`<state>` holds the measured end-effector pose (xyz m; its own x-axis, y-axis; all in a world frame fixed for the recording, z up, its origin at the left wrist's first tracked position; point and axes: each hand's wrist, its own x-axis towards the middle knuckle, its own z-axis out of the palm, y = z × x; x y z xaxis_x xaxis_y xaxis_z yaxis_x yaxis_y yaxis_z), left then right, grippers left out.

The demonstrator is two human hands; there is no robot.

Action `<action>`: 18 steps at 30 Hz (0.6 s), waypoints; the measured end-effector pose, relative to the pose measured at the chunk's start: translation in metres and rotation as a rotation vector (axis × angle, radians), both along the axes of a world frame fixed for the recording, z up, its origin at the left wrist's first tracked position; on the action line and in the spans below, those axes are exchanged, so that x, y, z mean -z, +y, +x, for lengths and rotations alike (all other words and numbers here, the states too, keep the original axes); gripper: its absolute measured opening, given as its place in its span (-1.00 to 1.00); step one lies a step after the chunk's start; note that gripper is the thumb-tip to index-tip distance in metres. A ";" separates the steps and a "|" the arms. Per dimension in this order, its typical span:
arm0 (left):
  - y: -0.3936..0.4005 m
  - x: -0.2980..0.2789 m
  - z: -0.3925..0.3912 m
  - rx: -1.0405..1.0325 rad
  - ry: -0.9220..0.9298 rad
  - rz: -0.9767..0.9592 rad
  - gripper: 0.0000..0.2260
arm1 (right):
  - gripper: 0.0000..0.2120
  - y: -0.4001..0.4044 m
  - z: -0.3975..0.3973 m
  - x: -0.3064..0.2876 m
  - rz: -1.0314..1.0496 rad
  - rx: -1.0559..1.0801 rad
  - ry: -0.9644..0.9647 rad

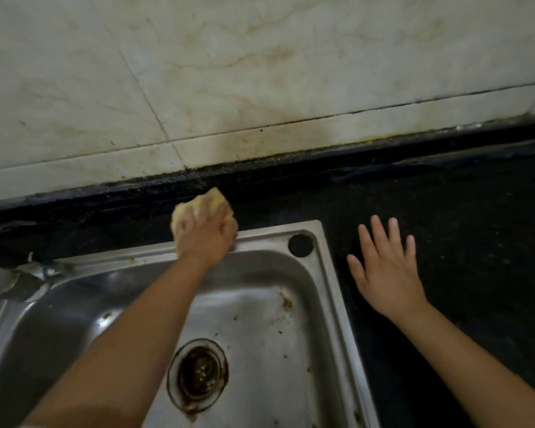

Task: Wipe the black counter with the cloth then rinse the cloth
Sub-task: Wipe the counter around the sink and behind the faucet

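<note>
I see two bare forearms coming in from the bottom of the frame, neither covered by a sleeve. My left hand, at centre frame, and my right hand, right of centre, carry no rings, watch or gloves. The nails on the right look short and plain. The picture is slightly blurred there.

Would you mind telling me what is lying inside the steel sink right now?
Inside the sink I see a rusty round drain and brown specks of grime. No dishes show. The left forearm crosses over the basin and hides part of its floor; the cloth is up on the counter, not inside.
</note>
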<state>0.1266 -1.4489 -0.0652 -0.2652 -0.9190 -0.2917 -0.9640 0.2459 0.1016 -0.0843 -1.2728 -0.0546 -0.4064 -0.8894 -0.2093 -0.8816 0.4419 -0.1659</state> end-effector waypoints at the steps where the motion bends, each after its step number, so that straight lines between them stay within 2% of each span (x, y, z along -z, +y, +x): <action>1: -0.005 -0.002 0.016 -0.061 -0.033 0.005 -0.55 | -0.45 0.001 0.000 0.001 0.001 0.001 0.002; 3: -0.011 -0.006 0.036 -0.135 -0.078 0.028 -0.55 | -0.45 0.003 -0.003 0.002 0.007 0.008 0.012; 6: -0.008 -0.009 0.028 -0.117 -0.072 0.048 -0.55 | -0.45 0.010 -0.009 -0.001 -0.006 0.030 0.021; 8: -0.003 -0.008 0.005 -0.023 -0.026 0.039 -0.56 | -0.45 0.017 -0.018 -0.003 -0.045 0.053 0.012; 12: 0.012 0.000 -0.066 0.307 -0.006 -0.015 -0.55 | -0.45 0.037 -0.045 -0.003 -0.022 0.129 0.039; 18: 0.052 0.002 -0.187 0.539 0.058 0.045 -0.55 | -0.44 0.054 -0.074 0.004 0.130 0.212 -0.033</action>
